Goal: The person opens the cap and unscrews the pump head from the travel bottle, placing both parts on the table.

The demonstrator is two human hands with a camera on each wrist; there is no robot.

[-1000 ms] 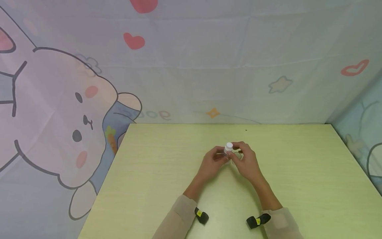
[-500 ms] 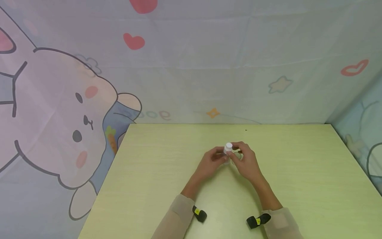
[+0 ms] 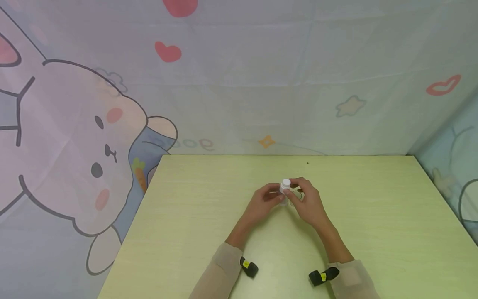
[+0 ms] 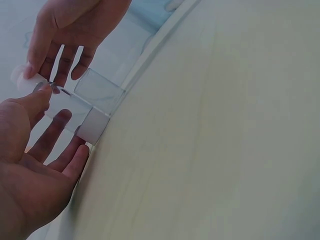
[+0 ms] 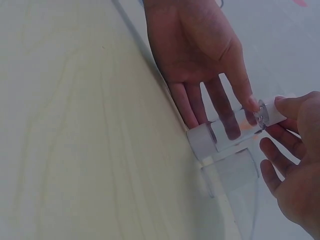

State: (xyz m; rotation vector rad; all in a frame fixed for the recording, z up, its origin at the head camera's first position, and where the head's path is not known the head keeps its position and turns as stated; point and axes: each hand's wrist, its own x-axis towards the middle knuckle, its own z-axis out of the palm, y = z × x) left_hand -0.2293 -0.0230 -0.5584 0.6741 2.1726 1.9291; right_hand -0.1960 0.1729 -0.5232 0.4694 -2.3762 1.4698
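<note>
A slim clear bottle (image 4: 67,110) stands upright on the table, white at its base and with a white cap (image 3: 286,182) on top. My left hand (image 3: 260,206) holds it, thumb at the neck and fingers round the far side of the clear wall, as the right wrist view shows (image 5: 200,55). Thumb and forefinger of my right hand (image 3: 308,203) pinch the white cap (image 5: 272,111). Close beside the bottle, below my right hand, is a clear open cup (image 5: 232,172); in the head view it is partly hidden by that hand.
The pale wooden table (image 3: 186,216) runs out on both sides of the arms. A printed cloth backdrop (image 3: 239,83) hangs behind its far edge. Black wrist straps (image 3: 249,268) sit on both sleeves. A tiny dark speck (image 3: 308,162) lies near the back edge.
My left hand and forearm have shifted slightly left, and the bottle's top has moved a touch with them. My right hand keeps its place at the cap.
</note>
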